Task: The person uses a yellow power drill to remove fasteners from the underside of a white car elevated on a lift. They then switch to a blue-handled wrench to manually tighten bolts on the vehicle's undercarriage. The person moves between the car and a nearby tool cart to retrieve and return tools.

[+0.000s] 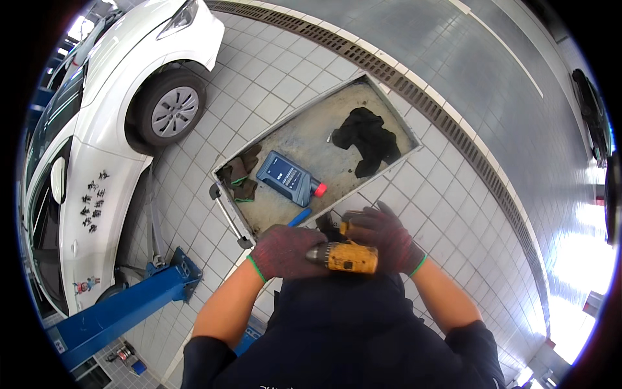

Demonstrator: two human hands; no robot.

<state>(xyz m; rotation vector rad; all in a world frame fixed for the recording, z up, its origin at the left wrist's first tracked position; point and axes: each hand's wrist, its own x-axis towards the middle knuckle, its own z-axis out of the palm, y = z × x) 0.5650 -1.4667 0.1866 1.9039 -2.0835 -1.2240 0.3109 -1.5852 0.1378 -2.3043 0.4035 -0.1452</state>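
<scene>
Gloved hands meet at a drill (355,258) held before the wearer's dark shirt, on the near side of a tray: the left hand (285,249) curls at the chuck, fingers partly hidden, its grip impossible to tell, while the right hand (383,238) closes around the yellow tool. From far left, a white car (107,139) stands beyond a blue beam (126,306). Next comes the tray (295,133) on pale tiles, holding brown gloves (237,172) near its left end, a red-capped bottle (284,176) lying at centre and crumpled black cloth (367,138) toward the right.
</scene>
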